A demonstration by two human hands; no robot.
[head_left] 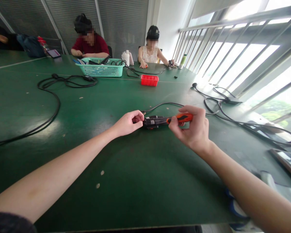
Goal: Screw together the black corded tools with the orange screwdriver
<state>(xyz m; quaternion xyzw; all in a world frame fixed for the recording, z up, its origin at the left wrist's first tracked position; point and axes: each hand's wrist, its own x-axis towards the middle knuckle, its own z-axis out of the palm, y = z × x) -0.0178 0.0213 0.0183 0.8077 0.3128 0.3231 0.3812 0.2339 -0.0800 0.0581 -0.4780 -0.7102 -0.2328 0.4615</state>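
My right hand [194, 127] is closed around the orange-and-black handle of a screwdriver [185, 117]. Its shaft points left and lies over a black device [153, 121] on the green table. My left hand [129, 123] pinches the left end of that device, fingers curled, covering part of it. The device's exact kind is too small to tell. A thin black cable [168, 103] runs behind it. Where the screwdriver's tip meets the device cannot be made out.
Ahead stand a red tray [149, 80] and a turquoise basket [102, 68] of tools and cords. Black cables lie at left [59, 100] and right [219, 102], beside a metal railing [223, 48]. Two people sit across the table [126, 200]. A flat dark-edged device [287, 163] lies at far right.
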